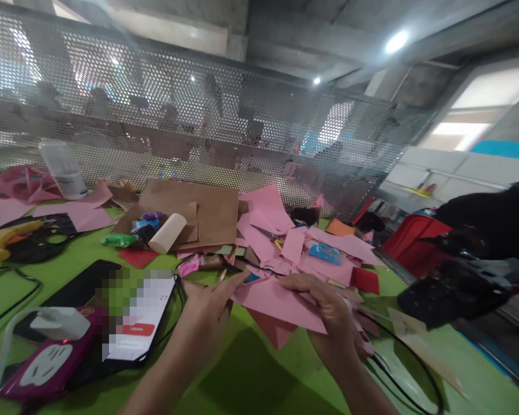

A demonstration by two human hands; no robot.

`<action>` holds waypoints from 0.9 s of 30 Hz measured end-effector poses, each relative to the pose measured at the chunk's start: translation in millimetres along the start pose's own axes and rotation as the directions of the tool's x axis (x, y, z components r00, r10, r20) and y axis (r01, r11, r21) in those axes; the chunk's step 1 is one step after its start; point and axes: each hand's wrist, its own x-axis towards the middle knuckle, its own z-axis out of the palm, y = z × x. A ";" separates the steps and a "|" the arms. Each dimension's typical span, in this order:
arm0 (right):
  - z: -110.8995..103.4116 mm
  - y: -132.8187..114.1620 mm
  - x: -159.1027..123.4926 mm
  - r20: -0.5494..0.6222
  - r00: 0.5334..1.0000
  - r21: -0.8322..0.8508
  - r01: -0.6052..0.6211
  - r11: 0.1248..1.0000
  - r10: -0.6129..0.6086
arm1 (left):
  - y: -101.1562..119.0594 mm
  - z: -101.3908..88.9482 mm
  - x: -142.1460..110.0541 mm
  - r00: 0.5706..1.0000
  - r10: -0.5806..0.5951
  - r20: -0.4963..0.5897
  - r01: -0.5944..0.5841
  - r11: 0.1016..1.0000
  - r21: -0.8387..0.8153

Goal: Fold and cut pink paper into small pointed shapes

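Across the bright green tabletop, the left hand has its fingers closed on one corner of a folded pink sheet while the right hand clamps the opposite side, seemingly to keep the crisp, thin paper taut and its creases in line, its pointed flap hanging over the bare surface. Just past them lie loose pink scraps, then a smooth pale tube beside stiff, flat brown cardboard, and behind everything stands a perforated metal screen, perhaps dividing the workspaces.
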 end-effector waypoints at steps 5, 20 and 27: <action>-37.6 -8.5 18.7 0.387 0.921 0.247 -0.141 0.959 0.036 | -3.6 -0.6 -1.3 0.993 0.113 0.026 -0.116 0.982 0.146; -14.7 -13.0 37.5 0.513 0.849 -0.015 -0.141 0.990 0.129 | -9.6 7.6 -3.3 0.871 0.490 -0.039 -0.454 0.831 0.322; -10.5 -2.3 39.8 0.580 0.798 -0.028 -0.183 0.983 0.165 | -6.7 3.5 0.7 0.867 0.496 -0.046 -0.455 0.825 0.335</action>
